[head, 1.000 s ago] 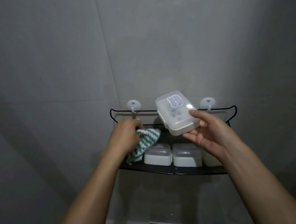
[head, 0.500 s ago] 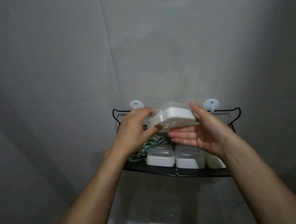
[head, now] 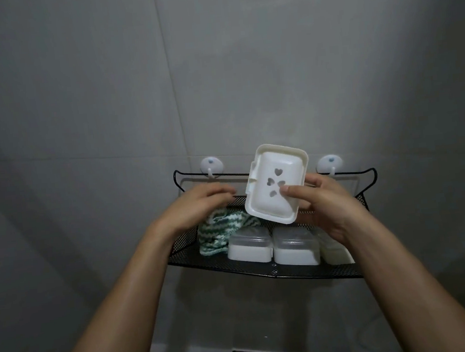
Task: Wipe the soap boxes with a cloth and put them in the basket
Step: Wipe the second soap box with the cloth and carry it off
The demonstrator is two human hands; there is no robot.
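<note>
The right hand (head: pixel 329 203) grips a white rectangular plastic soap box (head: pixel 276 184), its heart-holed underside facing the camera, thumb pressed on that face, above the black wire-mesh basket (head: pixel 263 269). The left hand (head: pixel 197 207), fingers loosely curled, reaches over the green-and-white striped cloth (head: pixel 219 231) lying just below it in the basket. Beneath both hands sit three more white lidded soap boxes (head: pixel 295 248) in a row.
</note>
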